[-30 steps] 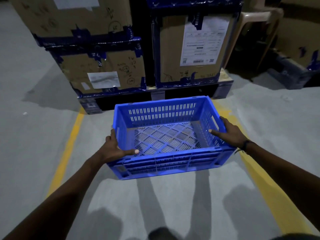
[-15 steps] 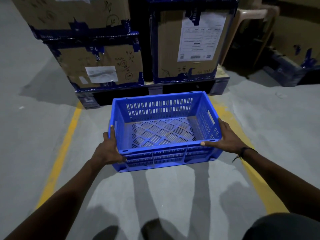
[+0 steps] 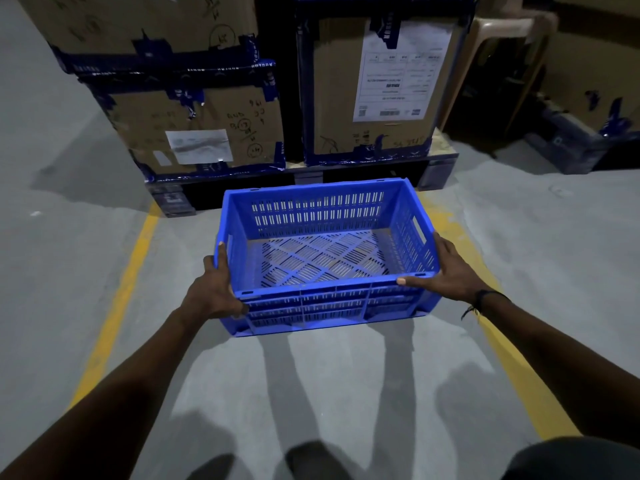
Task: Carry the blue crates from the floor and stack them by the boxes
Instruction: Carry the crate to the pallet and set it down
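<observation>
Blue crate (image 3: 322, 258) sits at the middle of the view, carried between both hands above the grey floor (image 3: 62, 258), its near long wall facing the person and its far wall close to the pallet (image 3: 436, 168) that bears the boxes. It is empty — the lattice bottom and slotted side walls show clearly, and the floor can be made out through the openings. The left hand (image 3: 211, 292) clasps the near left corner, its fingers (image 3: 220, 254) curled up along the outer side of the short wall and its thumb tucked low against the front wall. The right hand (image 3: 450, 271) is closed on the near right corner, with the thumb laid flat along the top rim of the front wall and the rest of the hand wrapped around the outside of the right wall; a dark band (image 3: 481, 301) circles that wrist. Beyond the crate stand the cardboard boxes with dark blue tape: a lower left box (image 3: 207, 129) with a white label and handwritten marks, another box (image 3: 145, 22) stacked on top of it, and a taller box (image 3: 374, 84) to the right carrying a printed sheet. Two yellow lines (image 3: 117, 306) run along the floor on either side of the crate. A pale plastic chair (image 3: 502, 32) stands at the upper right — behind the pallet. Shadows of the arms fall on the floor beneath the crate.
</observation>
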`<state>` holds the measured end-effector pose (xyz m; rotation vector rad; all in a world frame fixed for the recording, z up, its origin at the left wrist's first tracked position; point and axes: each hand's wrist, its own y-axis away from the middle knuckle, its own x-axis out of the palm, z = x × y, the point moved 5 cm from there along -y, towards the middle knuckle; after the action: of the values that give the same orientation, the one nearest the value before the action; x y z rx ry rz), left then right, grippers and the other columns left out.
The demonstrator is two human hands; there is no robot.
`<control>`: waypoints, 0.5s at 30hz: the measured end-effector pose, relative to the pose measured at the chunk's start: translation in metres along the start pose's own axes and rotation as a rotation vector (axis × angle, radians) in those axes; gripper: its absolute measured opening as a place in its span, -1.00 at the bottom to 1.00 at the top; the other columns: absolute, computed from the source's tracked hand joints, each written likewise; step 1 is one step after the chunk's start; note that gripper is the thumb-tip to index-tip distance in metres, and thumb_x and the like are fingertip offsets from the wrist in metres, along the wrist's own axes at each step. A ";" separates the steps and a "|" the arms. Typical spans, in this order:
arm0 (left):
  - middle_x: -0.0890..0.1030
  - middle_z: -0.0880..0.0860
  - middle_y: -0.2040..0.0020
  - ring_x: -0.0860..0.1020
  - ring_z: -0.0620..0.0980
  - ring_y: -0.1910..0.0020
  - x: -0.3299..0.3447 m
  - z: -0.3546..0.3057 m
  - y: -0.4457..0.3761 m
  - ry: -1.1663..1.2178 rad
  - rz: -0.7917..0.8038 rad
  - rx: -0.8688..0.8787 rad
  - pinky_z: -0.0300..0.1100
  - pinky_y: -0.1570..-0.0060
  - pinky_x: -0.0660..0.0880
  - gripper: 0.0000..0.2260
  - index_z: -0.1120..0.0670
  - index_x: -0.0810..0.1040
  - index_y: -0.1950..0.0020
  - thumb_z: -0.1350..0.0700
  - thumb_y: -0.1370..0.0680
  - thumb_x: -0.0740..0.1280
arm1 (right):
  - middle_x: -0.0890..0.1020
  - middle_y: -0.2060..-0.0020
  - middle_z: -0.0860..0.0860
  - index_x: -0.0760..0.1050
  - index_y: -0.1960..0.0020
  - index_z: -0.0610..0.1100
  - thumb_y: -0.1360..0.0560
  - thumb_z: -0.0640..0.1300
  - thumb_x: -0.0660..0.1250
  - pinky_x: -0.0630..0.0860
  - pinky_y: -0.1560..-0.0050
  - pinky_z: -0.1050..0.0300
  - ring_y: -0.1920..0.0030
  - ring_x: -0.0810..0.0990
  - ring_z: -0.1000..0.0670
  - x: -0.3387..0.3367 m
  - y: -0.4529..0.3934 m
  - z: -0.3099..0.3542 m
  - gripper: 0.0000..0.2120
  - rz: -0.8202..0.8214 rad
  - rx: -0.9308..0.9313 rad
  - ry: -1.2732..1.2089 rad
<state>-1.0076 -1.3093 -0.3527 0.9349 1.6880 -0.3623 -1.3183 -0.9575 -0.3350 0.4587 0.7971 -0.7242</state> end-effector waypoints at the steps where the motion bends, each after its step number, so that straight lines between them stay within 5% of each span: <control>1: 0.17 0.18 -0.40 0.59 0.20 -0.05 0.000 -0.001 0.000 -0.002 -0.004 0.000 0.05 0.06 0.63 0.32 -0.04 -0.39 -0.57 -0.03 -0.21 0.60 | 0.22 -0.47 0.05 0.01 -0.51 0.19 -0.19 0.35 0.53 0.57 -0.19 -0.12 -0.30 0.41 0.01 0.000 0.000 0.000 0.07 -0.003 -0.001 0.003; 15: 0.18 0.17 -0.39 0.56 0.20 -0.12 0.001 -0.005 0.001 0.027 -0.012 -0.003 -0.01 0.06 0.59 0.31 0.04 -0.36 -0.59 -0.03 -0.23 0.62 | 0.23 -0.47 0.08 0.00 -0.51 0.20 -0.17 0.41 0.51 0.55 -0.22 -0.14 -0.33 0.41 -0.03 0.001 -0.009 -0.005 0.09 -0.003 0.008 0.002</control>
<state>-1.0100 -1.3048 -0.3513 0.9318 1.7187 -0.3565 -1.3267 -0.9611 -0.3398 0.4660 0.7972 -0.7298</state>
